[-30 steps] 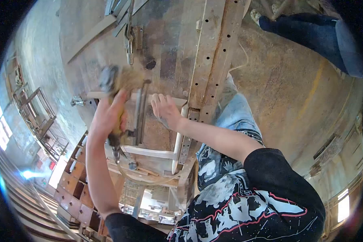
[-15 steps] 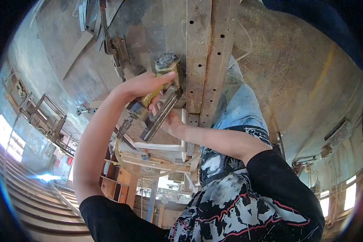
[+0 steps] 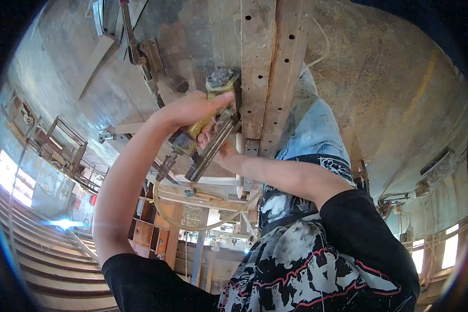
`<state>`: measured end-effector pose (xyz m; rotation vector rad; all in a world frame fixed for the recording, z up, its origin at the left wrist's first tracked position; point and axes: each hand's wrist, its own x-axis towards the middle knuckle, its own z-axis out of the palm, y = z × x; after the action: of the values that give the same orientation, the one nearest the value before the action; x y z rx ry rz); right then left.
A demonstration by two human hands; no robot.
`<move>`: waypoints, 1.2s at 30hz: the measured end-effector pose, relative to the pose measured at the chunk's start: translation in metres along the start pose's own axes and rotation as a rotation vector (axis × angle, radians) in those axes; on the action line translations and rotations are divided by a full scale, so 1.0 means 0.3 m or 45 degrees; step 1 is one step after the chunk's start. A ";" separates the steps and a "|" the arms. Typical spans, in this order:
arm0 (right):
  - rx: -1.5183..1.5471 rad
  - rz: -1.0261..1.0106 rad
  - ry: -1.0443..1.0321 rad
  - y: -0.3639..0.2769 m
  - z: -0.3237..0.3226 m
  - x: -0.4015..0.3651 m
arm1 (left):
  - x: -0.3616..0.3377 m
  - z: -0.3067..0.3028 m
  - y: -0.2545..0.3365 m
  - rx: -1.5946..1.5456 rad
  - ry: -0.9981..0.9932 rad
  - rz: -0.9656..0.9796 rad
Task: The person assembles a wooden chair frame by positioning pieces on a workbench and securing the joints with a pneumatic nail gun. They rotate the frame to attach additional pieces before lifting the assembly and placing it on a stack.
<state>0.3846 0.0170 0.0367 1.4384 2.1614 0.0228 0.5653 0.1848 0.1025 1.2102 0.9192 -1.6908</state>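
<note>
My left hand [image 3: 195, 108] is wrapped round the worn yellow nail gun [image 3: 196, 128], with its thumb along the tool's dark-topped head. My right hand [image 3: 223, 152] is under the tool, its curled fingers against it and partly hidden behind the long metal magazine [image 3: 211, 151]. The magazine slants down to the left. A hose [image 3: 178, 222] loops from the fitting at the tool's lower end. Just right of the tool's head runs a long wooden beam [image 3: 256, 96] with a row of dark holes; the nose lies close to the beam's left edge.
A clamp [image 3: 135, 52] and thin strips [image 3: 98, 62] lie on the broad worn surface [image 3: 374, 83] at upper left. White and wooden bars [image 3: 213, 181] cross below the tool. Wooden compartments [image 3: 143, 234] stand lower left, and a metal frame [image 3: 67, 145] is farther left.
The view has shifted slightly. The nail gun, with both my hands still at it, is a little farther right and closer to the beam's edge.
</note>
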 end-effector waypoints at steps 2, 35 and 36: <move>-0.040 0.008 -0.002 0.015 -0.001 -0.015 | 0.004 0.003 -0.004 0.061 0.053 0.034; 0.865 0.540 0.117 0.117 -0.047 0.066 | -0.370 -0.210 -0.263 -0.173 0.733 -0.037; 0.879 0.494 0.120 0.126 -0.048 0.101 | -0.402 -0.249 -0.314 -0.169 0.784 -0.063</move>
<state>0.4017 0.0632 0.0476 2.2598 2.0140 -0.5748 0.5258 0.3132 0.2068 1.6614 1.4091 -1.2749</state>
